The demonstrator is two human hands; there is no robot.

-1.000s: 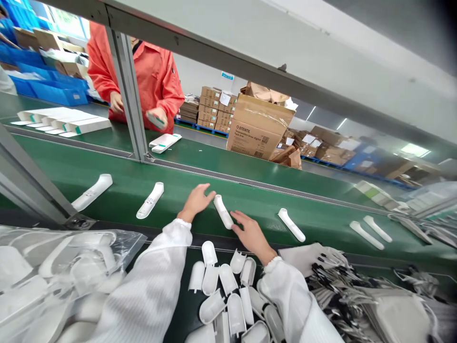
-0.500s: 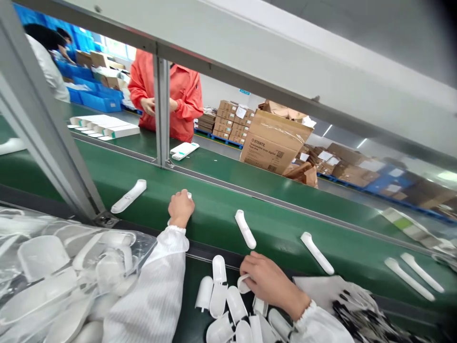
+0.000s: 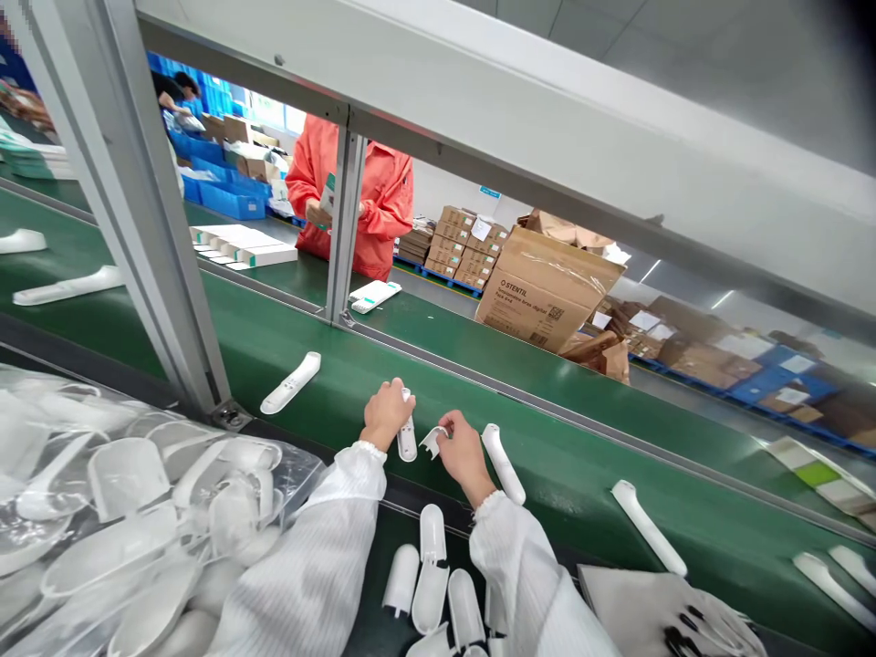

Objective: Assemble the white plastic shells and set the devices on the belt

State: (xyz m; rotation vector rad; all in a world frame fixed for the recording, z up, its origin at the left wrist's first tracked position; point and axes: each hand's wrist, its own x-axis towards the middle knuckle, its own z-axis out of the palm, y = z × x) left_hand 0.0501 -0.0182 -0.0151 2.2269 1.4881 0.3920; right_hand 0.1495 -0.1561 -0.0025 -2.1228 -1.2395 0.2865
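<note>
My left hand (image 3: 385, 415) is closed round the upper part of a slim white plastic housing (image 3: 408, 441) over the green belt (image 3: 547, 456). Just right of it, my right hand (image 3: 465, 458) pinches a small white rounded cover (image 3: 431, 442), its open side tilted towards the housing. A narrow gap separates the two parts. Close by my right wrist lies another bent white housing (image 3: 503, 464). Similar white covers (image 3: 430, 598) are heaped on the dark surface below my hands, partly hidden by my right sleeve.
Left is a clear plastic bag (image 3: 157, 493) of white parts. A metal post (image 3: 147, 237) and overhead beam (image 3: 479, 119) frame the belt. More housings (image 3: 291, 383) lie along it. Across stands a person in orange (image 3: 387, 201), near a carton (image 3: 547, 292). A grey pouch (image 3: 630, 602) lies right.
My right hand has risen from the heap to the belt with a cover, beside my left hand. The left-hand housing now shows more fully. The view has shifted; the person opposite now holds a small box-like item.
</note>
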